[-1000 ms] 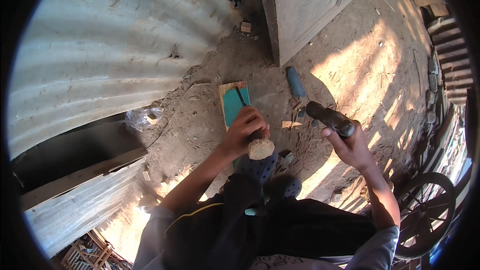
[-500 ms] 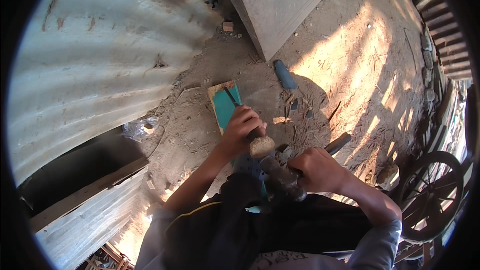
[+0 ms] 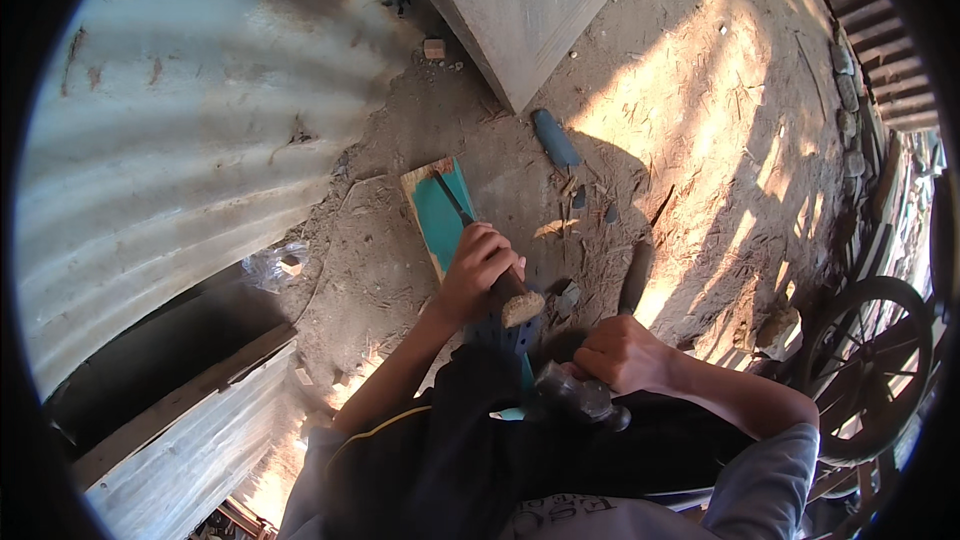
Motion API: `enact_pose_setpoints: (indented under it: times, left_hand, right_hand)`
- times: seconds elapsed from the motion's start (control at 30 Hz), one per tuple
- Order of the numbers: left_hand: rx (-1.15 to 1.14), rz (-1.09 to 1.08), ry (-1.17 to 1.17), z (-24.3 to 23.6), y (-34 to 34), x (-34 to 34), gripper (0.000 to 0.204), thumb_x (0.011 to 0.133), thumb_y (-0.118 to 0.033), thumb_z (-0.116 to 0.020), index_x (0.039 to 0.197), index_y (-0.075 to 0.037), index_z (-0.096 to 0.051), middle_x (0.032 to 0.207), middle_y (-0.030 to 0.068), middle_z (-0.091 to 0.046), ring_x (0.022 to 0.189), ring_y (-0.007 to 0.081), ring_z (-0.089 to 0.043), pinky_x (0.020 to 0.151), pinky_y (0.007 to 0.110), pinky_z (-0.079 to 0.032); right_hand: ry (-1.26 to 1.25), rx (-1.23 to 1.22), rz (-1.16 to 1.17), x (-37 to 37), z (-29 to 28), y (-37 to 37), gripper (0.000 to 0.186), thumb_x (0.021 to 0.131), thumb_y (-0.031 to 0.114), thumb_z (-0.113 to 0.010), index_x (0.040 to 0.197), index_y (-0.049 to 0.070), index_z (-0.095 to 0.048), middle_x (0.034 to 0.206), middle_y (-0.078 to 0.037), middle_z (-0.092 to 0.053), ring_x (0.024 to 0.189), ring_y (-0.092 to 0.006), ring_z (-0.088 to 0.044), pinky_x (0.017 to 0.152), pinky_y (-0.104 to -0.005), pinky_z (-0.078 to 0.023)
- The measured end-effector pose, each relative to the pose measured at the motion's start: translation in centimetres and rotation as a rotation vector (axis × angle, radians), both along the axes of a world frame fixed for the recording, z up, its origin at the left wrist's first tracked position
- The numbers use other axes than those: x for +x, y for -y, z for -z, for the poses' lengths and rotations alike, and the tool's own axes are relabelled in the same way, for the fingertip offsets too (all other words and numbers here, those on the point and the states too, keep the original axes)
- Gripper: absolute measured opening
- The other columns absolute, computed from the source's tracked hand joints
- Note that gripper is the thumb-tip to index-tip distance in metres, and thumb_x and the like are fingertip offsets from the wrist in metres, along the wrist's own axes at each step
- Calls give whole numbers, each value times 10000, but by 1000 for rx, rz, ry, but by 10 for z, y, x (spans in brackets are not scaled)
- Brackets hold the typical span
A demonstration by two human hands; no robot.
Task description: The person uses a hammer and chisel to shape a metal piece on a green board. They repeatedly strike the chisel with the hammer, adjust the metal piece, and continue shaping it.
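My left hand [image 3: 474,275] is closed round a chisel [image 3: 515,298] with a thick wooden handle, its mushroomed butt end toward me. The dark blade slants away onto the far end of a teal-painted board [image 3: 437,222], where bare, rough wood shows. My right hand [image 3: 622,355] grips a hammer [image 3: 578,395] partway along its shaft. The hammer's metal head hangs close to my lap, below and right of the chisel's butt, apart from it. The free end of its handle sticks out past my knuckles. My clothes and arms hide the board's near part.
Corrugated metal sheeting [image 3: 200,130] rises on the left above a dark gap. Ahead, a grey door-like panel [image 3: 520,20] reaches down to the dirt floor. A blue-grey cylinder [image 3: 555,140] lies beyond the board among wood chips. At right stands a spoked wheel [image 3: 870,370].
The hammer's head has dropped toward my lap, away from the chisel's butt, and its handle has swung to point more forward. My left hand keeps its hold. The whole view has shifted slightly.
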State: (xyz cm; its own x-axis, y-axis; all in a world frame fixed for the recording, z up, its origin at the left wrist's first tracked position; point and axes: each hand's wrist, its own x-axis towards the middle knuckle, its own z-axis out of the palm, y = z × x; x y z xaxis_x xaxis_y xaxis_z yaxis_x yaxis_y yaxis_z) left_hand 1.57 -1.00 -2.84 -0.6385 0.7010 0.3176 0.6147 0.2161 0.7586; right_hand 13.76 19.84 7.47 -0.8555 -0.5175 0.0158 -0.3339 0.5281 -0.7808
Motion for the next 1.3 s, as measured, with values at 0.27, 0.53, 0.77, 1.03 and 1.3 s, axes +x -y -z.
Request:
enact_pose_setpoints:
  times: [0.27,0.53,0.77,1.03,1.3]
  left_hand:
    - [2,18,-30,-2,-8,-5,142,742,-75,-692,724,-41,-555,773,96,-521,809,282,-523,834,432,-424]
    - [-142,21,13,-14,-26,-20,189,700,-59,-707,779,-43,-536,800,101,-528,817,309,-540,756,413,-431]
    - [-343,214,80,-33,-59,-77,329,639,-88,-735,911,-32,-557,839,117,-586,822,316,-610,716,423,-495]
    - [-253,117,11,-4,-85,-97,340,630,-80,-723,922,-29,-556,846,161,-665,774,342,-659,659,423,-528]
    - [-107,76,-111,7,-95,-97,335,661,-171,-731,905,-7,-570,718,153,-639,645,297,-662,546,395,-532]
  right_hand:
    - [-22,42,-11,6,7,1,144,713,223,-685,728,93,-624,542,-65,-554,494,-242,-595,454,-380,-460]
    - [343,152,165,0,4,-22,195,647,142,-686,810,46,-641,622,-151,-609,599,-346,-626,561,-412,-502]
    - [319,-88,742,-50,-50,-32,207,850,105,-675,1008,16,-574,622,16,-476,550,-85,-424,500,-270,-344]
    - [154,-218,1109,-89,-58,-74,259,1018,196,-421,1047,-20,-562,634,62,-359,543,-24,-291,469,-233,-243]
    - [153,-510,1500,-81,-44,-91,303,1016,283,-421,1066,24,-570,589,88,-275,455,-5,-227,393,-211,-152]
